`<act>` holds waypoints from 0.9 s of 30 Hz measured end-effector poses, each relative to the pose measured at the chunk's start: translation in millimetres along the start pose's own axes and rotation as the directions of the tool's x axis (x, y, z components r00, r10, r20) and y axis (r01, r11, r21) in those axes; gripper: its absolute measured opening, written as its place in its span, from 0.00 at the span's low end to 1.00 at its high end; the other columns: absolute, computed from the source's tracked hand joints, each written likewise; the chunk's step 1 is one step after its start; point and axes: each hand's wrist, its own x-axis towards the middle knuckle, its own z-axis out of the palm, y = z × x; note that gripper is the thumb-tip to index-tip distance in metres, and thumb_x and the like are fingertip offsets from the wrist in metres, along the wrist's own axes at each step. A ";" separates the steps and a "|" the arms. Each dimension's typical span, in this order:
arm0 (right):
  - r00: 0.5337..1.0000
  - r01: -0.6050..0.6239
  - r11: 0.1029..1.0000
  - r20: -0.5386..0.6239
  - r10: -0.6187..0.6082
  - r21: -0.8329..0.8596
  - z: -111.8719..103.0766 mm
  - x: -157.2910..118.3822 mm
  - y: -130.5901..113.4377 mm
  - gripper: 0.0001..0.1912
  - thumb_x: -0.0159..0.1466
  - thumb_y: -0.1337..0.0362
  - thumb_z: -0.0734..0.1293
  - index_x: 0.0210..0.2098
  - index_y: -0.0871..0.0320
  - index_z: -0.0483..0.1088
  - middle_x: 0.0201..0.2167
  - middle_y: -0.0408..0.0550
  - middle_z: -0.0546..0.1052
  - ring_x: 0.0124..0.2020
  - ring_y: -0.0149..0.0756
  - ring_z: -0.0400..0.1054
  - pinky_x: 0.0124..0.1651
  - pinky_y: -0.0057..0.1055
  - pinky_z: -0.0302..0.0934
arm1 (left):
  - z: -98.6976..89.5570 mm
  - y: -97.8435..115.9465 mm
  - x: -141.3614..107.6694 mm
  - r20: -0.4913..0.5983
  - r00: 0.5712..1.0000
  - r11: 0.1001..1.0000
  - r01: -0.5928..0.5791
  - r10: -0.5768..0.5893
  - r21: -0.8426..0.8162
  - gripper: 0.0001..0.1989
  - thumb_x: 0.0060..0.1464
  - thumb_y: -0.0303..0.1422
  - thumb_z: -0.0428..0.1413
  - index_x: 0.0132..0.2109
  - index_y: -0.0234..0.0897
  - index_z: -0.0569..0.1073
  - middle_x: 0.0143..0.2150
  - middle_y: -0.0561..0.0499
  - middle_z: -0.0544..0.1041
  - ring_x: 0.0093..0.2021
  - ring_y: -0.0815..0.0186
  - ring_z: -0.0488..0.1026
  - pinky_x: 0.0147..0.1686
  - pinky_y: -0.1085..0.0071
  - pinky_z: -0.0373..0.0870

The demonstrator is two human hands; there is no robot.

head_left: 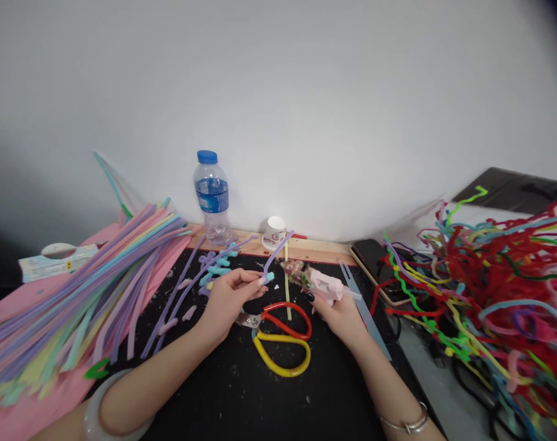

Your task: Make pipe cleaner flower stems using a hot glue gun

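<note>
Head view: a bent purple stem with a small turquoise piece at its lower end is pinched between the thumb and fingers of the left hand, above the middle of the black surface. A pink glue gun is gripped in the right hand, its front end turned towards the stem but held apart from it. The joining of purple and turquoise is judged to be only partly done; whether glue is on it cannot be told. Some shaping seems finished, since coiled turquoise pieces are laid beyond the left hand. Much material appears unworked: straight stems are gathered in a pastel bundle at the left.

The blades of the scissors, laid between the forearms, are partly covered by the left hand. The gun's mottled front is blurred, its trigger is masked by the fingers, and single strands can hardly be made out in the tangled heap, which is cut off at the right edge.
</note>
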 end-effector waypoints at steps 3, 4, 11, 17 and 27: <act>0.992 0.086 0.996 0.093 -0.086 0.005 0.9 -0.8 -4.9 0.12 0.58 0.64 0.64 0.40 0.61 0.75 0.35 0.51 0.79 0.34 0.42 0.72 0.38 0.33 0.66 | 0.7 0.0 -0.2 -0.003 1.000 1.000 -0.002 0.002 0.005 0.11 0.40 0.34 0.66 0.28 0.31 0.74 0.37 0.49 0.77 0.30 0.70 0.76 0.35 0.73 0.75; 0.989 0.096 0.995 0.111 -0.096 -0.001 1.2 -0.7 -6.2 0.12 0.59 0.64 0.64 0.40 0.60 0.75 0.36 0.51 0.79 0.35 0.42 0.73 0.39 0.34 0.66 | 1.0 0.2 -0.4 -0.003 1.000 1.000 -0.003 0.003 0.009 0.11 0.40 0.34 0.66 0.28 0.31 0.74 0.37 0.49 0.77 0.30 0.70 0.76 0.35 0.73 0.75; 0.986 0.105 0.991 0.140 -0.092 -0.086 3.8 -0.4 -8.2 0.09 0.58 0.64 0.64 0.33 0.62 0.74 0.29 0.49 0.78 0.29 0.39 0.71 0.33 0.30 0.65 | 2.6 -0.2 -1.0 -0.001 1.000 1.000 -0.003 0.003 0.011 0.11 0.40 0.32 0.66 0.27 0.31 0.74 0.37 0.49 0.78 0.30 0.70 0.76 0.35 0.73 0.75; 0.987 0.110 0.987 0.130 -0.095 -0.116 5.2 -0.2 -6.1 0.09 0.58 0.63 0.64 0.29 0.62 0.73 0.24 0.46 0.75 0.24 0.35 0.67 0.29 0.28 0.62 | 1.5 -1.4 -0.7 0.006 1.000 1.000 -0.016 0.016 0.012 0.10 0.40 0.32 0.66 0.28 0.31 0.74 0.37 0.49 0.78 0.30 0.70 0.76 0.35 0.73 0.75; 0.987 0.097 0.988 0.137 -0.081 -0.117 5.2 -2.7 -6.0 0.09 0.58 0.65 0.63 0.32 0.62 0.73 0.28 0.49 0.77 0.27 0.36 0.69 0.31 0.28 0.63 | 1.5 -1.9 0.4 0.004 1.000 0.999 -0.025 0.025 0.029 0.10 0.41 0.33 0.65 0.28 0.32 0.74 0.38 0.50 0.77 0.31 0.70 0.76 0.35 0.73 0.75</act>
